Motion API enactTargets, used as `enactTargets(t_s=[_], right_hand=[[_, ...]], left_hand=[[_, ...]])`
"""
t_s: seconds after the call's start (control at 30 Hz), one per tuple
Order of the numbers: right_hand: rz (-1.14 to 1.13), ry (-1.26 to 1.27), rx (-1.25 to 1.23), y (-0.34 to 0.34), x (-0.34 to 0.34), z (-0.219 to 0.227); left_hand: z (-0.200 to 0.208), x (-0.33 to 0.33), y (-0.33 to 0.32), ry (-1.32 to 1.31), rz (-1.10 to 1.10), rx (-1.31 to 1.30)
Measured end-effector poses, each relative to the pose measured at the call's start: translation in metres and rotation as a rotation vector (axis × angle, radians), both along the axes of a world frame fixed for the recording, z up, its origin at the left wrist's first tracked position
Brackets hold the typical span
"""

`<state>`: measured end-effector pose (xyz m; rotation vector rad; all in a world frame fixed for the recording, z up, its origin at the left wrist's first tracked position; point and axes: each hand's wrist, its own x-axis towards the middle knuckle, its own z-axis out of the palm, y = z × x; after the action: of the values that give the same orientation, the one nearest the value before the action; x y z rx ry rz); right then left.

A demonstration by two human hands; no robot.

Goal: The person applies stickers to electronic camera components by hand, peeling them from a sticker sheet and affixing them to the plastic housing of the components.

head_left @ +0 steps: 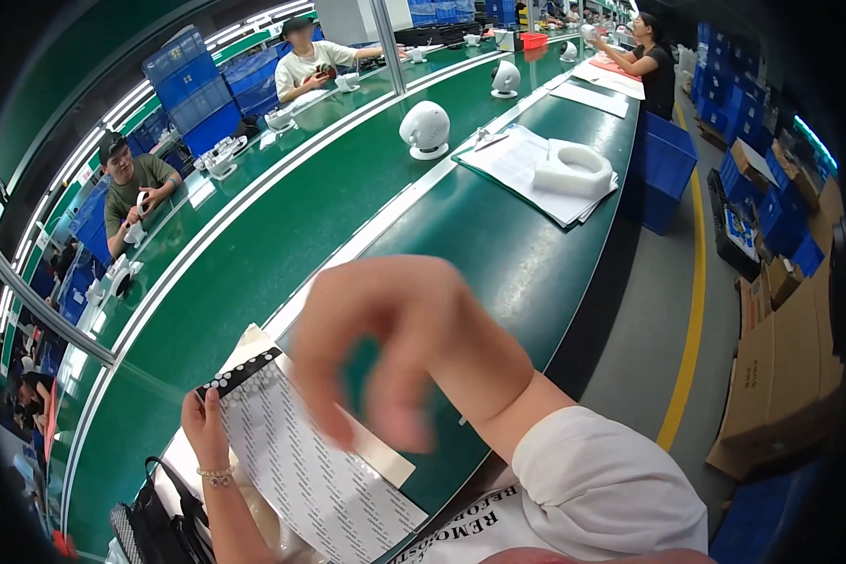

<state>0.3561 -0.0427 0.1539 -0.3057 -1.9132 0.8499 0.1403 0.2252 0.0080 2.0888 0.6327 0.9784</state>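
Head view, materials: the sticker sheet point(301, 461) is thin, smooth and rectangular; a flat cream board point(393, 462) is partly seen beneath it; the green bench point(526, 273) is glossy.
Left hand point(205, 430): the sheet's upper left corner is pinched by it, the thumb being laid on top.
Right hand point(385, 348): it is held above the sheet's right side, blurred; thumb and finger are seen apart.
Sheet's look: white, covered with slanted grey print; a black strip point(240, 373) with white round dots is seen at the top.
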Motion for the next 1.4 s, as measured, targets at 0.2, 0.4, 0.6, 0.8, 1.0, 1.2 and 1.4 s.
enactTargets(t_s=[0.2,0.4,0.6,0.8,1.0,1.2,1.4], right_hand=[[-0.928,-0.308,0.147,0.107,-0.019,-0.066],[-1.048,-0.388,-0.022,0.149,-0.029,-0.134],[-0.952,-0.412,-0.239,0.158,-0.032,-0.158],[-1.015,-0.363,-0.151,0.159,-0.034,-0.163],[-1.032,-0.343,-0.114,0.162,-0.036,-0.169],[-1.024,-0.343,-0.129,0.159,-0.038,-0.167],[-1.025,-0.308,-0.101,0.161,-0.038,-0.17]], left_hand=[[0.004,0.003,-0.008,-0.01,-0.022,-0.034],[0.006,0.002,-0.015,-0.04,0.005,0.045],[0.005,0.004,-0.022,-0.022,-0.012,0.106],[0.003,0.006,-0.018,-0.012,-0.028,0.132],[-0.002,0.01,-0.024,-0.181,-0.118,-0.014],[-0.008,0.004,-0.012,-0.061,-0.112,0.034],[0.005,0.005,-0.023,-0.02,-0.085,0.038]])
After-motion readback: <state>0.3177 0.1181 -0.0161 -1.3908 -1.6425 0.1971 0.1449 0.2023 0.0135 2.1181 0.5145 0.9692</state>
